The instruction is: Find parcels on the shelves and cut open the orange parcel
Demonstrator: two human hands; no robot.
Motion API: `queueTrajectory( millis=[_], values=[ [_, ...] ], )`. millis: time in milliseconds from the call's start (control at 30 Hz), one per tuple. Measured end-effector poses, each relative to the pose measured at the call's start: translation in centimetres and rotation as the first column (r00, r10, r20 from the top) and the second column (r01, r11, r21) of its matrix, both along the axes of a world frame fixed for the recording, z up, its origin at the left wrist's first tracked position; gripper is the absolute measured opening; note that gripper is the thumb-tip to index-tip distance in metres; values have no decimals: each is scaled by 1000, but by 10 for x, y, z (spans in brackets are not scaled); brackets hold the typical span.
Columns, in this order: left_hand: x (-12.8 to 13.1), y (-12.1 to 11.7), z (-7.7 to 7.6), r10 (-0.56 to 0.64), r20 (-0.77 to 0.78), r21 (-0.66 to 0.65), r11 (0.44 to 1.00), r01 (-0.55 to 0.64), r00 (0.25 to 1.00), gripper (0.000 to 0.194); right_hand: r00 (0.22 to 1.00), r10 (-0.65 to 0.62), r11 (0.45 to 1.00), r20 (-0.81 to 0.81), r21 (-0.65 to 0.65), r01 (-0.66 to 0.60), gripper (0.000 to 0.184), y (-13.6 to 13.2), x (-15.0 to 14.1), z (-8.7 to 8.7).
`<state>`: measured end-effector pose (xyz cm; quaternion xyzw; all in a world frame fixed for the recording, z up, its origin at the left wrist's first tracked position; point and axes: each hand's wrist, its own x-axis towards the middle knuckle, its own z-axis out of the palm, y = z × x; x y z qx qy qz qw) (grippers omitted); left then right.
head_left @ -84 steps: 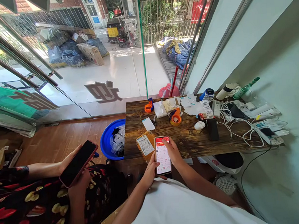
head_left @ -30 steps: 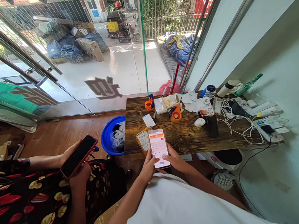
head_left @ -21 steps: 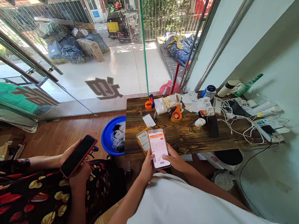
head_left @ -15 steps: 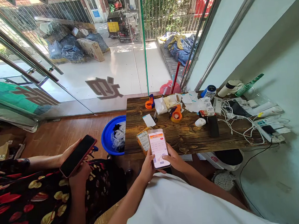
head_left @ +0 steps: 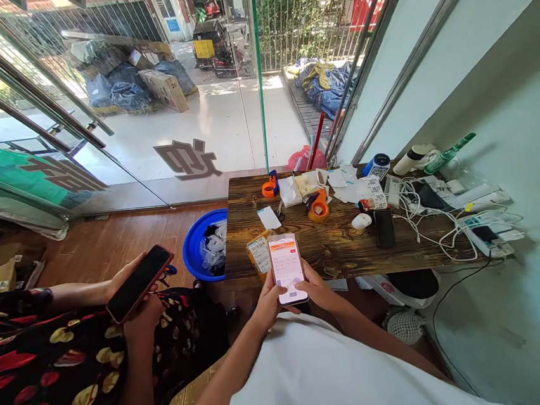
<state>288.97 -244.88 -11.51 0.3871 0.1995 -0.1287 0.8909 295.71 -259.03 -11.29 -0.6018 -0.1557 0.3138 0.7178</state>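
Head view: one lit phone (head_left: 286, 261), held by left fingers (head_left: 277, 290) and right fingers (head_left: 303, 286); one labelled parcel (head_left: 258, 255), beyond left fingers.

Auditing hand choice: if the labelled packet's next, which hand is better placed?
Probably the left hand: it's nearer the labelled packet; the right hand is across the phone, which both hold.
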Motion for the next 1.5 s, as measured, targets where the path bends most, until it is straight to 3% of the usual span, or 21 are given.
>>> queueTrajectory(
  millis=[333, 733, 933, 1133, 1300, 1500],
  values=[
    [3, 2, -3, 12, -14, -52, 999, -13, 1000, 88, 1000, -13, 1000, 13, -12, 13, 58, 2, 0, -4],
    [6, -5, -2, 69, 24, 194, 978, -72, 997, 88, 990, 22, 996, 138, -89, -10, 60, 0, -1, -11],
    [5, 1, -10, 9, 43, 77, 997, -12, 999, 87, 986, -33, 997, 165, -66, 45, 50, 4, -1, -7],
    [4, 3, -10, 17, 2, -11, 1000, -17, 1000, 93, 997, -31, 999, 75, -31, 34, 52, 3, 1, -12],
    [6, 5, -11, 25, 8, -58, 998, -25, 1000, 98, 993, -6, 998, 120, -56, 13, 60, 4, 3, -12],
    [4, 8, -19, 27, 70, -117, 993, -18, 997, 90, 992, -7, 999, 123, -52, 14, 59, 5, 3, -11]
  ],
)
